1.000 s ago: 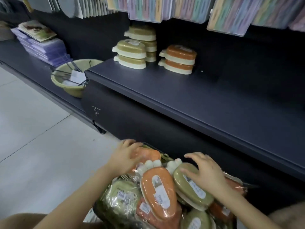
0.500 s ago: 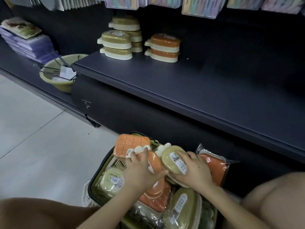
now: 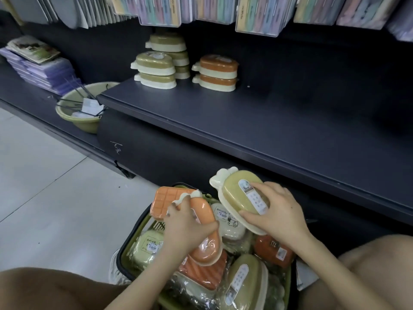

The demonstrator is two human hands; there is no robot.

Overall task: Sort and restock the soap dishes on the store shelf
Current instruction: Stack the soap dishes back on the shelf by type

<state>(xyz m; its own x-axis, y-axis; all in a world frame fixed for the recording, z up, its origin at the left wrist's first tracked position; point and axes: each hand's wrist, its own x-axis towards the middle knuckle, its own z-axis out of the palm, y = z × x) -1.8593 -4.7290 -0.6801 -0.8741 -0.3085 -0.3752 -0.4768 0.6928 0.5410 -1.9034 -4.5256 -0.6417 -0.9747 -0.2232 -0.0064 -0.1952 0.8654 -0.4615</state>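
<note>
Soap dishes fill the basket (image 3: pixel 130 238) at 6 o'clock of the head view, most of them wrapped in film, and two are being lifted out. The right hand (image 3: pixel 277 217) curls its fingers over a green carrot-shaped dish (image 3: pixel 234 193), thumb under its near edge, and holds it clear above the pile. The left hand (image 3: pixel 187 227) grips an orange dish (image 3: pixel 203 212) of the same shape, low over the basket.

This looks like the pick-and-sort step. Next, each dish probably goes to its own colour on the shelf (image 3: pixel 245 130): green to the green stacks (image 3: pixel 156 70) at 11 o'clock, orange to the orange stack (image 3: pixel 215 73) at 12. That means reaching up and back over the shelf's front lip.

Hanging packs (image 3: pixel 161 10) overhang the stacks and leave little headroom. A green basin (image 3: pixel 82 121) holding wire hooks sits at 9 o'clock, with purple packs (image 3: pixel 42 70) at 10.
</note>
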